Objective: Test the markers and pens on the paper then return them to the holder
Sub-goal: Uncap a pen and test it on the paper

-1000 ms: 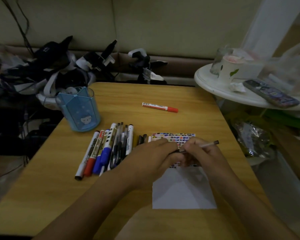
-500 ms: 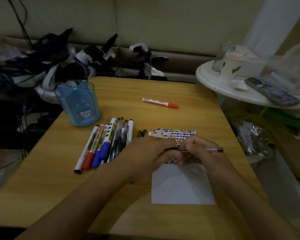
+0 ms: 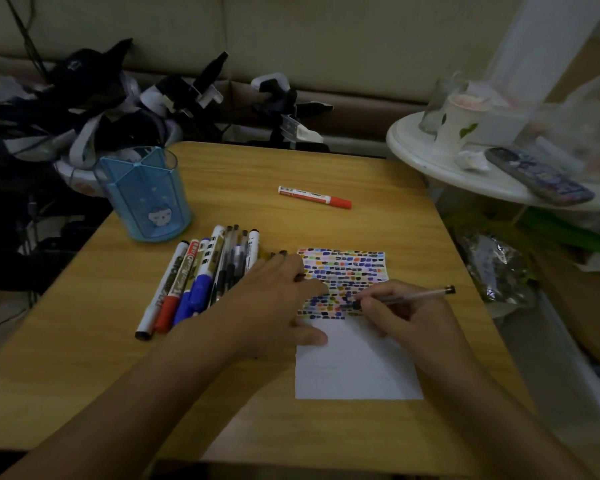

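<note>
A white paper lies on the wooden table, its upper half filled with small coloured test marks. My right hand grips a clear pen with its tip down on the lowest row of marks. My left hand rests flat on the paper's left edge, thumb on the blank part; a small dark piece shows by its fingertips, unclear what. Several markers and pens lie side by side to the left of the paper. A blue pen holder stands upright at the back left, with nothing visible inside. A red-capped marker lies alone further back.
A white round side table with a cup, a glass and a phone overlaps the table's right rear corner. Dark straps and devices are piled behind the holder. Bags crowd the floor on the right.
My hands, joined around the pen over the paper a second ago, have come apart. The left hand now lies on the paper's left edge and the right hand has brought the pen tip down.
</note>
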Tool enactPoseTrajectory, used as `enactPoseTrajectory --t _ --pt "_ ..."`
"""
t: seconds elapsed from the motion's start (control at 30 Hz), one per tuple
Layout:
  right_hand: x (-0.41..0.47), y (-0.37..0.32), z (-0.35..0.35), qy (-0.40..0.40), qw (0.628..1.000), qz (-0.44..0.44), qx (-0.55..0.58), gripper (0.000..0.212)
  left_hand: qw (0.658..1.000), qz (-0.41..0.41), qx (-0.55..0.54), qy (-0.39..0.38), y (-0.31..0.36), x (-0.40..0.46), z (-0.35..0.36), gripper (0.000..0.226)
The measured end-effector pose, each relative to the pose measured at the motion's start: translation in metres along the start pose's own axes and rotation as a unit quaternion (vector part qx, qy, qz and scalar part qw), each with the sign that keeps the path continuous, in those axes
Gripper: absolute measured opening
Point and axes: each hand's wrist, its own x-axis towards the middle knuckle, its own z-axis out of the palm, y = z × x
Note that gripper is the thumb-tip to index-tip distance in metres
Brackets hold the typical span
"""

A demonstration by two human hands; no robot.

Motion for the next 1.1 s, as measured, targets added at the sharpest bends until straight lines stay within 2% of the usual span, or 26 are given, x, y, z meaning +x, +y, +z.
enactPoseTrajectory --t 0.27,0.37,0.5,1.1 --pt "-0.001 0.01 0.008 0.052 0.996 -0.031 -0.065 0.018 1.0 -0.007 0.006 -0.009 0.0 0.002 -0.002 0.074" --pt "-0.001 0.012 0.009 0.056 0.994 -0.049 -0.075 0.016 1.0 -0.007 0.006 -0.008 0.0 0.002 -0.002 0.073" --pt "0.0 0.011 0.011 0.057 0.993 -0.043 -0.093 0.025 1.0 -0.005 0.01 -0.008 0.0 0.003 -0.002 0.074" --pt "-0.002 0.01 0.013 0.047 0.992 -0.043 -0.113 0.016 1.0 0.0 0.007 -0.01 0.0 0.002 -0.002 0.073"
